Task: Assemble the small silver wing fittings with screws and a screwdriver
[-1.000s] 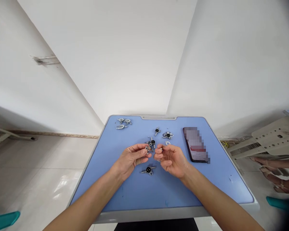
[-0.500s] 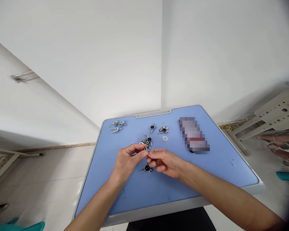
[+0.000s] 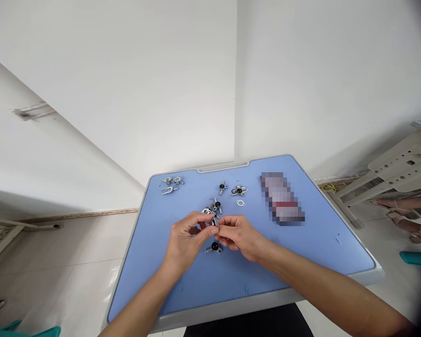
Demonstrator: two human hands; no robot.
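Observation:
Over the middle of the blue desk point(image 3: 284, 262), my left hand point(image 3: 187, 236) and my right hand point(image 3: 238, 234) meet, both closed on one small shiny metal part point(image 3: 214, 222). Fingers cover most of it, so its exact kind is hidden. Just below the hands lies a metal piece with a round black centre point(image 3: 215, 246). Right behind my fingertips is a cluster of similar metal pieces point(image 3: 216, 204), partly covered by my left hand. Farther back lie another black-centred piece point(image 3: 222, 186) and a small group of them point(image 3: 239, 190). A flat oval metal plate with holes point(image 3: 240, 202) rests nearby.
Several U-shaped metal pieces point(image 3: 171, 185) lie at the desk's back left. A pixelated oblong object point(image 3: 282, 199) with a red band lies on the right. A white wall point(image 3: 182, 84) stands behind the desk. Another person's feet point(image 3: 407, 220) show at the far right beside a desk frame point(image 3: 389, 173).
The small metal part has been turned between my fingertips, and more of its shiny surface shows. My right fingers have curled in closer. The loose pieces on the desk stay where they were.

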